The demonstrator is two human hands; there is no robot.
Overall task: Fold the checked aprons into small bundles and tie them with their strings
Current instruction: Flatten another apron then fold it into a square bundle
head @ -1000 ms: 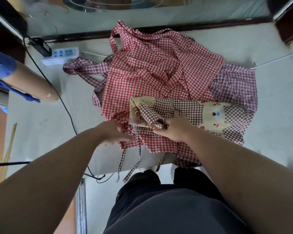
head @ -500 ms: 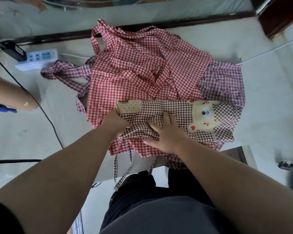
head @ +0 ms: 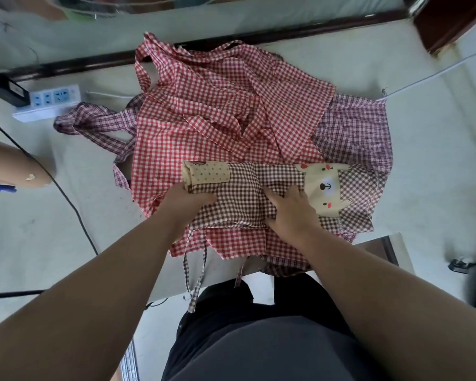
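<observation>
— What has changed?
— The left hand (head: pixel 186 200) now grips the left end of the brown apron (head: pixel 245 185), fingers tucked under the cloth. The right hand (head: pixel 293 213) presses its middle with bent fingers; whether it pinches, I can't tell. A second ago that end was bunched. Now the apron lies as one long band on the red apron (head: pixel 217 105), ready for rolling, I'd say.
— Counts?
— Two hands. Three aprons: brown, red, purple (head: pixel 352 133). Two strings (head: pixel 195 273) hang off the counter (head: pixel 66 215).

Purple apron (head: pixel 355 133) mostly hidden beneath red apron (head: pixel 204 119).
</observation>
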